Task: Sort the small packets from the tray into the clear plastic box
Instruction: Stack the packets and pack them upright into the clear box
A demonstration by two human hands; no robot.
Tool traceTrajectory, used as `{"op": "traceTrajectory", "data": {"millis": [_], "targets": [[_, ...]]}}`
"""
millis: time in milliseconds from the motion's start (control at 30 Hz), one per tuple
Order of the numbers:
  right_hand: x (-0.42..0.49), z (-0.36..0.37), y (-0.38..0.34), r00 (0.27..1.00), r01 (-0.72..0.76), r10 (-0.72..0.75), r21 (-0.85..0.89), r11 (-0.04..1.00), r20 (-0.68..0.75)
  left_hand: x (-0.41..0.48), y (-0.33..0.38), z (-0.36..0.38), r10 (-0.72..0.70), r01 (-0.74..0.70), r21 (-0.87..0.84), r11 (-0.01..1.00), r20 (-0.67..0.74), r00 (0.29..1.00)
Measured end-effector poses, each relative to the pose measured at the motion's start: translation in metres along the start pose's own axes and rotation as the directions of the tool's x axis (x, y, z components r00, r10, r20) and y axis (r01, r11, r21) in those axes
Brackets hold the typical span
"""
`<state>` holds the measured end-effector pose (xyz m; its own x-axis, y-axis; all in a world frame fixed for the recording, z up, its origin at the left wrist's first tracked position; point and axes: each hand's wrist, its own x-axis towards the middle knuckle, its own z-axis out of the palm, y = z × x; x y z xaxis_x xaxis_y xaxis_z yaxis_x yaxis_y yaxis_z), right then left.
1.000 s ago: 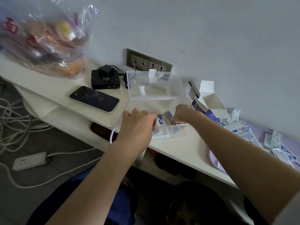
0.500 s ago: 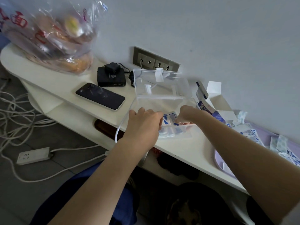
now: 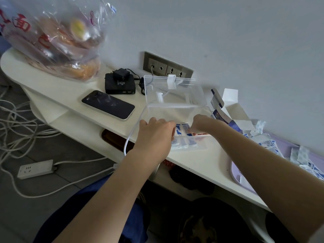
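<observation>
Our right hand point(image 3: 201, 124) is pinching upright packets point(image 3: 183, 128) inside the clear plastic box point(image 3: 157, 111). Our left hand point(image 3: 156, 135) is curling over its near wall, hold unclear. The box seems to be overhanging the desk point(image 3: 201, 160), so pressing down is risking tipping it.

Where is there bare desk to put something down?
Two patches: between the bread bag and the phone, and the front strip between the clear box and the purple tray. Crowded: the right end, with packets and opened carton; the black box and cables behind the phone.
</observation>
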<state>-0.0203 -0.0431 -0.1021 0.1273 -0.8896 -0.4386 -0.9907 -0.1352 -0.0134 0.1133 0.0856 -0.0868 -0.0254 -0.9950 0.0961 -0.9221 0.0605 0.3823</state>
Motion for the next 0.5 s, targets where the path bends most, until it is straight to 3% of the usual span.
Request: {"op": "traceTrajectory", "data": {"millis": [267, 433, 500], "targets": [[0.0, 0.001, 0.001, 1.0, -0.007, 0.007, 0.006, 1.0, -0.022, 0.001, 0.003, 0.0, -0.004, 0.004, 0.053, 0.999, -0.003, 1.0], [-0.005, -0.006, 0.01, 0.998, 0.053, -0.052, 0.075, 0.996, -0.019, 0.002, 0.008, 0.001, -0.012, 0.012, 0.175, 0.985, 0.003, 1.0], [-0.014, -0.01, 0.013, 0.993, 0.092, -0.085, 0.079, 0.993, -0.084, 0.002, 0.012, 0.003, -0.018, 0.018, 0.226, 0.974, 0.0, 1.0]]}}
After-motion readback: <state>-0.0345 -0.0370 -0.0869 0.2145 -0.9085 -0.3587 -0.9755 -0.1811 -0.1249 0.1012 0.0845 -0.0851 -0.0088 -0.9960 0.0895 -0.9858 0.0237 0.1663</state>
